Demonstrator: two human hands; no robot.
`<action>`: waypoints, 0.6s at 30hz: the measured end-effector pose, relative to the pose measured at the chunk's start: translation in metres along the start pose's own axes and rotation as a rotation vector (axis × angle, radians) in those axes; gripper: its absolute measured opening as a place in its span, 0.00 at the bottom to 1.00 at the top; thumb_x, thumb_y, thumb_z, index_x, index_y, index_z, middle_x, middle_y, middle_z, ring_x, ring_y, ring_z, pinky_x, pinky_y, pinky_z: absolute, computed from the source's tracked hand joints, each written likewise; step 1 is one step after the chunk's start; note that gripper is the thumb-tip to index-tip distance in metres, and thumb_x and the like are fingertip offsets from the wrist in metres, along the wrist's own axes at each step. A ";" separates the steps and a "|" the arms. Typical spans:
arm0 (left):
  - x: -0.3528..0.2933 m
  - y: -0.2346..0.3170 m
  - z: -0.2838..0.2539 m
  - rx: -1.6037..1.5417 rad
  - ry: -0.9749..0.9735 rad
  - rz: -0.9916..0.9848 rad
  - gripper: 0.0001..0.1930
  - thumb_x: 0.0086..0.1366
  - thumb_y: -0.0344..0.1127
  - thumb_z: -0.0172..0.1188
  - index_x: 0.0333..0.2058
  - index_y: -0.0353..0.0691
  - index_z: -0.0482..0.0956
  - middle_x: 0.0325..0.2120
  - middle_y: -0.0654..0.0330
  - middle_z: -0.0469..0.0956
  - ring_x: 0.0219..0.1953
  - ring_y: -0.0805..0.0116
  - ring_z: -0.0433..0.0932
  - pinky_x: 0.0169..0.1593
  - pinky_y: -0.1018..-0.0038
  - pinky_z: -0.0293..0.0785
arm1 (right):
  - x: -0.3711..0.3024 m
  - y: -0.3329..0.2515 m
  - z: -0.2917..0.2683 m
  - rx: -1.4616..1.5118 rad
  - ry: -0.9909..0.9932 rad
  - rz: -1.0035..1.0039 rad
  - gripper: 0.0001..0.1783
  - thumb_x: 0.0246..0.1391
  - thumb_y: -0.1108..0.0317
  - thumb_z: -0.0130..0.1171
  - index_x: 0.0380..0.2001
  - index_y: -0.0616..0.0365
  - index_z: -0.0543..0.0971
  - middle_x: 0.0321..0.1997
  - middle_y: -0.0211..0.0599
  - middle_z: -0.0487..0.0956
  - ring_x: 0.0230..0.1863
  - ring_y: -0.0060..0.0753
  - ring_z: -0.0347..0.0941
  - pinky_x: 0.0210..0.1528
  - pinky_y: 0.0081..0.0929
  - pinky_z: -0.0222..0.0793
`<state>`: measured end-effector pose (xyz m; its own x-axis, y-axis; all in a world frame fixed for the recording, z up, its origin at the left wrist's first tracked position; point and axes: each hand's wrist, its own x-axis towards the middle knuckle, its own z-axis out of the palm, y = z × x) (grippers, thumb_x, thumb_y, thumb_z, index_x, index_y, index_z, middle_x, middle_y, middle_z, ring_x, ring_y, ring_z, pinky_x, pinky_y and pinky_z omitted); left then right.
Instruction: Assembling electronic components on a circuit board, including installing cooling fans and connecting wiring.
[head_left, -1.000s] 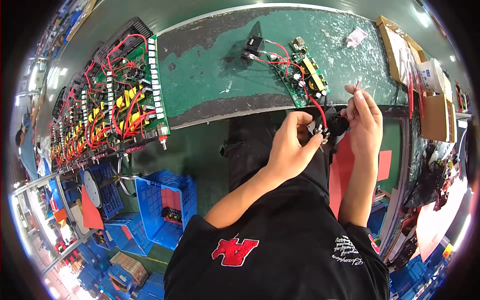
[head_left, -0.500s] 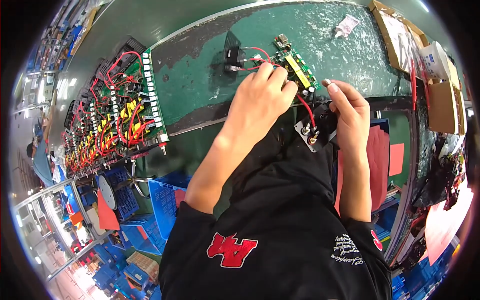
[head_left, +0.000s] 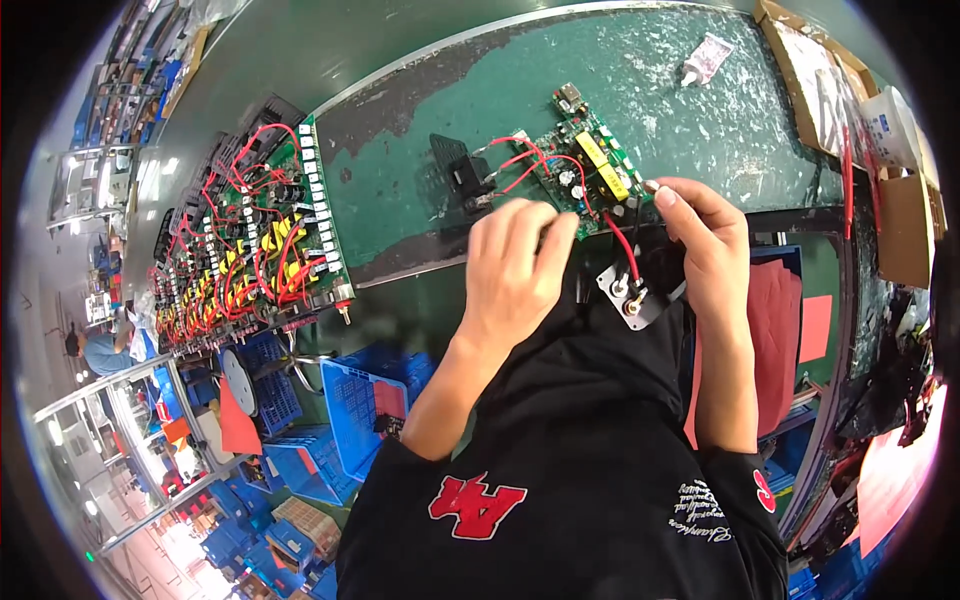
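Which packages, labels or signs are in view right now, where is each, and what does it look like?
Small tube: far on the green mat, white and pinkish, lying flat.
Cardboard boxes: right edge of the bench, brown, open.
White packet: in the right-hand boxes, pale with print.
Pink card: right of the right hand, plain rectangle.
No screens visible.

The desk (head_left: 700,130) at upper centre is covered by a matt green mat, scuffed and worn to dark patches. On it the green circuit board (head_left: 590,175) looks glossy, with smooth red plastic-coated wires (head_left: 520,160). Just below, a dull grey metal bracket (head_left: 635,295) lies against black cloth.
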<state>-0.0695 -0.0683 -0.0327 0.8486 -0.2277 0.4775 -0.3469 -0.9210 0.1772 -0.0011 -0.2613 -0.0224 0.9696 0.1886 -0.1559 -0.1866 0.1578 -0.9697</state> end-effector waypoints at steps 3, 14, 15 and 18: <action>-0.002 0.002 -0.004 0.297 0.337 -0.320 0.25 0.48 0.31 0.71 0.46 0.39 0.76 0.44 0.53 0.71 0.48 0.53 0.71 0.54 0.60 0.67 | 0.002 0.002 -0.002 0.001 -0.022 0.020 0.10 0.58 0.68 0.62 0.39 0.64 0.83 0.25 0.19 0.74 0.27 0.11 0.61 0.31 0.13 0.54; 0.029 -0.053 -0.029 -0.964 0.099 -1.223 0.37 0.61 0.45 0.64 0.59 0.22 0.61 0.42 0.52 0.77 0.39 0.70 0.74 0.42 0.79 0.67 | 0.000 0.002 -0.008 -0.171 -0.025 -0.059 0.09 0.56 0.72 0.62 0.39 0.66 0.84 0.30 0.21 0.75 0.32 0.11 0.64 0.37 0.13 0.57; 0.030 -0.057 -0.027 -0.968 0.094 -1.223 0.37 0.61 0.45 0.64 0.59 0.22 0.61 0.42 0.52 0.77 0.39 0.70 0.74 0.42 0.79 0.67 | 0.000 0.003 -0.008 -0.174 -0.020 -0.058 0.09 0.56 0.72 0.62 0.39 0.66 0.84 0.30 0.21 0.75 0.32 0.11 0.64 0.37 0.13 0.57; 0.033 -0.069 -0.025 -1.219 -0.037 -1.098 0.23 0.57 0.32 0.61 0.51 0.28 0.73 0.34 0.62 0.80 0.35 0.77 0.73 0.41 0.78 0.67 | 0.001 0.004 -0.006 -0.094 -0.002 -0.046 0.10 0.56 0.72 0.62 0.40 0.66 0.83 0.29 0.22 0.76 0.30 0.12 0.64 0.35 0.13 0.58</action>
<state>-0.0272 -0.0050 -0.0076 0.8885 0.3042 -0.3435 0.3163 0.1365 0.9388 0.0003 -0.2660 -0.0273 0.9764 0.1854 -0.1103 -0.1259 0.0746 -0.9892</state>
